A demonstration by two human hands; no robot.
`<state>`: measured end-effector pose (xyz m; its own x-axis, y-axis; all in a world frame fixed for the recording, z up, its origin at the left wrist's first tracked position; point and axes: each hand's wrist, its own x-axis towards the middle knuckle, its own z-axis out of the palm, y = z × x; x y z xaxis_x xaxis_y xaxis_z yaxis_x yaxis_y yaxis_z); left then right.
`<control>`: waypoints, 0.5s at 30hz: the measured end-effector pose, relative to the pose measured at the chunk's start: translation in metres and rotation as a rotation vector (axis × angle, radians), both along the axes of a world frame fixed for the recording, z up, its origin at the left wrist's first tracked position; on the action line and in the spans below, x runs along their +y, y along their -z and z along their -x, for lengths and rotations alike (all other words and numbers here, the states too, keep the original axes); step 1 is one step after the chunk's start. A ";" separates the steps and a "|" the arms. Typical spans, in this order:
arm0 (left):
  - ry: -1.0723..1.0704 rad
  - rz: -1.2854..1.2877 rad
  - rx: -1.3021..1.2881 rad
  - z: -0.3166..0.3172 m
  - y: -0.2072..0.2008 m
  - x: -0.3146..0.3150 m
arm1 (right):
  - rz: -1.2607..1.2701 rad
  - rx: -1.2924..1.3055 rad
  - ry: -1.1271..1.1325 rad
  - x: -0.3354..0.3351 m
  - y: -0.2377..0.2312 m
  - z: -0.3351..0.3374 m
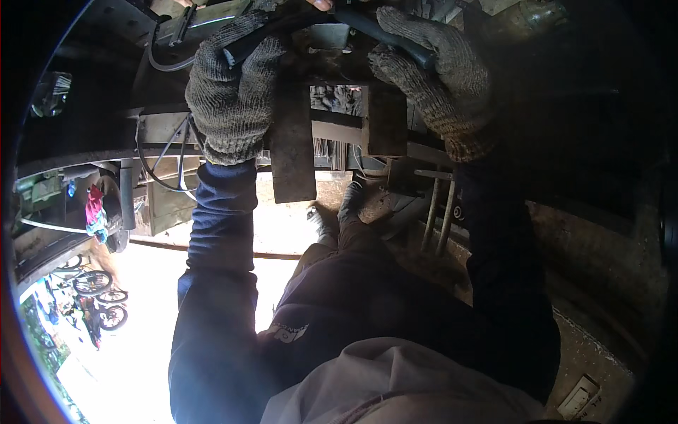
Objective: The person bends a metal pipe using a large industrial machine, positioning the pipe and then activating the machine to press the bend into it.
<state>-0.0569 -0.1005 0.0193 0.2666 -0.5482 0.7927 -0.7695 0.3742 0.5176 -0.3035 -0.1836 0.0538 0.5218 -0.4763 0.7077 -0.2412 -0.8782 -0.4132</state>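
Where metal plate [293, 148] ends, I see open gap before block [385, 120]; left hand [229, 106] curls round black handle [265, 37], right hand [452, 78] half-closed, clasping dark bar [388, 37]

How the black bars [361, 23] join is unclear, the top edge cropping bare fingers [322, 4].

Just right of the long plate [293, 152], a narrow gap reaches to the shorter plate [385, 121], with a horizontal beam [337, 132] crossing it. Left of the long plate, looped cables [181, 159] obstruct; farther to its right stand two slim rods [445, 214]. Above it, black bars [378, 31] cut across.
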 end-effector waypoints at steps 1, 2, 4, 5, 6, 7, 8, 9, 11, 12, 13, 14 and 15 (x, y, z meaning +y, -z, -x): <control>0.004 -0.006 -0.004 0.000 -0.001 0.001 | -0.024 -0.031 -0.029 -0.001 0.001 0.000; 0.008 -0.012 -0.009 0.000 -0.002 0.002 | -0.048 -0.061 -0.058 -0.003 0.004 -0.002; -0.005 -0.027 -0.054 0.001 -0.001 0.002 | -0.097 -0.121 -0.110 -0.009 0.015 -0.003; -0.026 -0.036 -0.095 -0.001 0.000 0.003 | -0.121 -0.151 -0.137 -0.012 0.019 -0.004; -0.035 -0.045 -0.111 -0.002 0.001 0.004 | -0.146 -0.181 -0.164 -0.012 0.020 -0.005; -0.043 -0.053 -0.126 -0.002 0.002 0.004 | -0.182 -0.173 -0.150 -0.010 0.019 -0.006; -0.039 -0.060 -0.116 -0.002 0.002 0.004 | -0.218 -0.166 -0.135 -0.008 0.017 -0.006; -0.034 -0.073 -0.084 -0.002 0.001 0.005 | -0.254 -0.160 -0.123 -0.006 0.016 -0.007; -0.024 -0.102 0.004 0.001 -0.001 0.006 | -0.302 -0.177 -0.119 -0.006 0.018 -0.009; -0.013 -0.116 0.061 0.003 -0.002 0.006 | -0.324 -0.185 -0.112 -0.006 0.016 -0.009; -0.025 -0.104 0.003 0.003 -0.002 0.005 | -0.219 -0.152 -0.082 -0.006 0.012 -0.008; -0.037 -0.092 -0.055 0.002 -0.003 0.004 | -0.114 -0.119 -0.051 -0.005 0.005 -0.006; -0.053 -0.082 -0.114 0.001 -0.003 0.004 | -0.012 -0.088 -0.023 -0.004 0.000 -0.006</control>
<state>-0.0580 -0.0962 0.0220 0.2072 -0.5999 0.7728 -0.8426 0.2919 0.4525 -0.2974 -0.1877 0.0539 0.4690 -0.4732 0.7457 -0.1832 -0.8781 -0.4420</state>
